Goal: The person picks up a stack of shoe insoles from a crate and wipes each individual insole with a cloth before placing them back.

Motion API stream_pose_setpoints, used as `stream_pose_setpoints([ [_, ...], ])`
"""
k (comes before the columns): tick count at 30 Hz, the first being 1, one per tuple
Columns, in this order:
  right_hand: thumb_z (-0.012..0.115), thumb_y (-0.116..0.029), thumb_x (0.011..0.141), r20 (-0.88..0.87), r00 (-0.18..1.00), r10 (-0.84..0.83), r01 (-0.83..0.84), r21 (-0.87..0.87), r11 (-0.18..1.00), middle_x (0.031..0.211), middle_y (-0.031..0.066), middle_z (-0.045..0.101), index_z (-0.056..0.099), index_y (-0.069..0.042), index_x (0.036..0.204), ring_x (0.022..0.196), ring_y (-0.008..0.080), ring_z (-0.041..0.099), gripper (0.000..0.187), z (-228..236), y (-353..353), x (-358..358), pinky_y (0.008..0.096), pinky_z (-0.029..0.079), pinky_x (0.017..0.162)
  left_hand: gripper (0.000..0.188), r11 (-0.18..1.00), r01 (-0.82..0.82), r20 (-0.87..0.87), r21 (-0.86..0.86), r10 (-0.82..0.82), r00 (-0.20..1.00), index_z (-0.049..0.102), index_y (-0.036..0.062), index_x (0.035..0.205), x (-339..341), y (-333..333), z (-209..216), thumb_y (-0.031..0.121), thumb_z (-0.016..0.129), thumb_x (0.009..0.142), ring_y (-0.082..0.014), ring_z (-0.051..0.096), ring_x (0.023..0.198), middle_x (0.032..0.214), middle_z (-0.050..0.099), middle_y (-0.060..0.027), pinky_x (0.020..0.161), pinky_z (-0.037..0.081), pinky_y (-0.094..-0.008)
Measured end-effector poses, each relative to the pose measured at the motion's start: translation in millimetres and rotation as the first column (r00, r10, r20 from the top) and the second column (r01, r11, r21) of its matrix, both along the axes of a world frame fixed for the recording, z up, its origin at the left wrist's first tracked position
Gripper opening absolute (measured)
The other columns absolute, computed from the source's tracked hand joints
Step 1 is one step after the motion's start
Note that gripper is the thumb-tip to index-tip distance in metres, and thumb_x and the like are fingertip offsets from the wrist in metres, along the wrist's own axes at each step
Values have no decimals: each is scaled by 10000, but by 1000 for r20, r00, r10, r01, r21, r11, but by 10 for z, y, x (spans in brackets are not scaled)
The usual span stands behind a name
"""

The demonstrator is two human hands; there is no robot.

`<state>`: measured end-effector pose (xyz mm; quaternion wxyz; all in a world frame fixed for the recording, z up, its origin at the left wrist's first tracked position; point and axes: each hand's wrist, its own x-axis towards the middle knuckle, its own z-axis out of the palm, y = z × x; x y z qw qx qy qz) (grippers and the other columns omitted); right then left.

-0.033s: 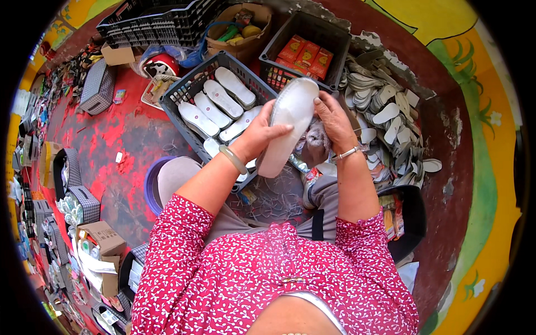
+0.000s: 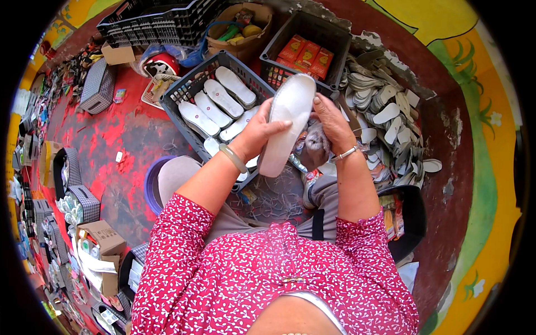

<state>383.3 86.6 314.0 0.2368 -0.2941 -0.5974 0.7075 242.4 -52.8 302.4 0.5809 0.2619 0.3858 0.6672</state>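
Both hands grip one long white foam shoe insole [image 2: 286, 125] at picture centre: the left hand [image 2: 258, 132] clasps its left edge, the right hand [image 2: 332, 124] its right edge. The floor [image 2: 117, 134] is red-painted concrete. At eleven o'clock, a dark plastic crate [image 2: 184, 92] holds about six white insoles. At twelve, another crate [image 2: 290, 33] holds three orange boxes [image 2: 305, 56].

Bright, even daylight, no harsh glare. Soft shadows fall under the dark crate [image 2: 184, 92] and beneath the person's forearms. Colours saturated; red floor [image 2: 120, 134] vivid. The centre is sharp, while detail smears toward the rim. Strong fisheye bending: the yellow wall [image 2: 491, 167] curves, and black vignette fills the corners. White insole [image 2: 285, 125] slightly washed out.
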Motion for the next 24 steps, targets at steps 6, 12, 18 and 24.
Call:
stream_pose_setpoints([
  [6, 483, -415, 953, 131, 988, -83, 34, 343, 939, 1248, 176, 528, 284, 28, 1393, 1150, 219, 492, 655, -601, -190, -250, 321, 389, 961, 580, 990, -134, 34, -52, 136, 990, 332, 34, 1311, 59, 119, -172, 245, 642, 869, -200, 586, 983, 1152, 541, -116, 844, 500, -355],
  [12, 490, -425, 944, 208, 968, -141, 140, 17, 990, 1111, 187, 601, 443, 25, 1270, 1011, 245, 577, 558, -109, -63, -252, 354, 464, 887, 437, 989, -116, 123, -86, 126, 984, 433, 23, 1214, -80, 80, -148, 298, 588, 912, -202, 636, 846, 1016, 612, -119, 726, 545, -341],
  [18, 390, -433, 976, -333, 736, -589, 317, -600, 735, 926, 114, 628, 605, -33, 985, 908, 232, 592, 455, 104, 488, 160, 388, 496, 857, 445, 986, -85, 65, -140, 95, 993, 402, 40, 1207, -47, 100, -221, 326, 575, 913, -197, 627, 846, 1002, 594, -112, 693, 551, -361],
  [24, 533, -203, 922, -194, 936, -293, 307, 42, 951, 1019, 81, 642, 667, -35, 987, 989, 182, 577, 225, 72, -46, -322, 320, 450, 882, 393, 982, -5, 95, -187, 23, 995, 376, 104, 1260, 105, 127, -205, 303, 507, 947, -217, 619, 920, 1087, 567, -119, 758, 550, -405],
])
